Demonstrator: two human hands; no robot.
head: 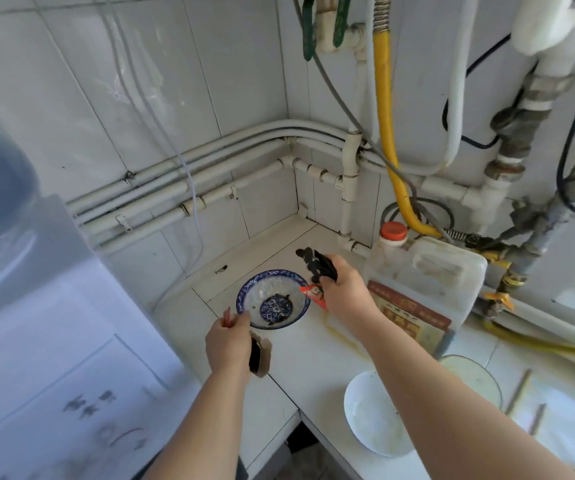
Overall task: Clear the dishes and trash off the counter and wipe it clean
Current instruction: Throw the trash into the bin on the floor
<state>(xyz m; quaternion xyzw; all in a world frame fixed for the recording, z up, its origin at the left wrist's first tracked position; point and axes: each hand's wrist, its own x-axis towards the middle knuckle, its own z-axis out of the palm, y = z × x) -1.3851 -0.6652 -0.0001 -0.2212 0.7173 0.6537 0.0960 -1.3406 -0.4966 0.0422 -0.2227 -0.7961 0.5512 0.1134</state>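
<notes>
In the head view, the person is standing at a white tiled counter (313,362) that is running from the middle of the frame down to the lower right. The left hand (227,344), in the lower middle, is curling its fingers round a flat brown and black packet (260,356) and pinching a tiny red scrap (226,317) at its top. The right hand (345,292), just right of the middle, is gripping a crinkly black wrapper (315,261) and a red and orange packet (313,294). Between the two hands a round blue and white patterned bowl (272,299) is sitting on the counter with dark bits in its bottom. Both hands are looking full, so I think a wrapper could slip out and drop into the bowl or onto the floor. If the person is going for the bowl next with such full hands, the grip may be weak and the bowl could tip and spill. A small dark scrap (221,270) is lying on the counter, up and left of the bowl, and it is easy to miss. A round white plate (372,414) is sitting at the counter's front edge in the lower right, under the right forearm, so a swinging arm could knock it off. A big cloudy plastic jug with an orange cap (424,271) is standing just beside the right hand and could get bumped too.
</notes>
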